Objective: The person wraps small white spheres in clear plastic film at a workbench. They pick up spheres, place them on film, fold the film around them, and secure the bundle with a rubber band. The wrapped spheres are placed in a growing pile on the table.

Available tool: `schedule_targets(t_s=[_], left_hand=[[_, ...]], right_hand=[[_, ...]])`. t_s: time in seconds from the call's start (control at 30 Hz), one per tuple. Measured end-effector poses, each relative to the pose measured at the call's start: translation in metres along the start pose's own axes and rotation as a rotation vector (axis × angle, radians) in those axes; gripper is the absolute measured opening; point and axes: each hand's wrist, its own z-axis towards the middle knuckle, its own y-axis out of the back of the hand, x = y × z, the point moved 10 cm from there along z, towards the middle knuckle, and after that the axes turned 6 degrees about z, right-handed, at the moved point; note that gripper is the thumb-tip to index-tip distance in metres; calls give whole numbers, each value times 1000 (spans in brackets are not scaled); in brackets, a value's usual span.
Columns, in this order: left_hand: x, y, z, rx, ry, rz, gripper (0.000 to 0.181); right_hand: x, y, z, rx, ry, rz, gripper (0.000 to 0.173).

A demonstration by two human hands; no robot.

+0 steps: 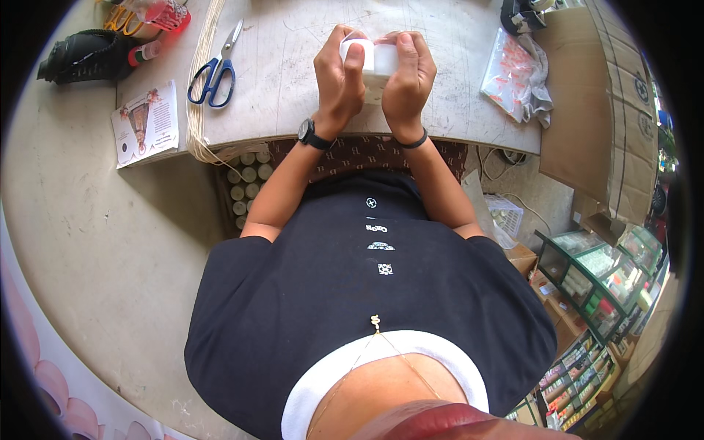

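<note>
Above the worn white table (pixel 275 71), both hands grip a pair of smooth white block-like pieces, which sit side by side. My left hand (pixel 341 82) holds the left white piece (pixel 360 52), thumb on its near face. Around the right white piece (pixel 386 59) wraps my right hand (pixel 410 82), its thumb also toward me. Clear film seems to cover their tops. The fingers on the far side are hidden, and what the pieces are is hard to tell. Blue-handled scissors (pixel 213 82) lie left of my hands, blades pointing away.
A bundle of cream cord (pixel 197 118) hangs over the table's front edge, beside a printed sheet (pixel 147 124). A black bottle (pixel 82 56) lies at far left. Printed plastic packaging (pixel 509 77) and a large cardboard box (pixel 575 104) are on the right.
</note>
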Motion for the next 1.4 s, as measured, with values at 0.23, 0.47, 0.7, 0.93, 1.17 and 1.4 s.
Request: schedule_targets(t_s=[0.23,0.47,0.7,0.93,1.17,1.4], left_hand=[[-5,0,1,66,147,-215,21],[12,2,-7,90,306,-196,23],[-31,9,6,-37,-369,33,10],[-15,19,-44,96,-189,190,12],[-20,33,-74,165,-107,619,39],[-29,22,-76,157,-364,795,46]], right_hand=[[10,7,-4,24,85,23,29],[11,0,-10,148,150,-147,30],[28,-16,-6,397,76,-87,48],[-5,22,-38,337,-50,-242,39],[6,19,-68,335,264,-571,52],[13,8,-65,412,417,-732,53]])
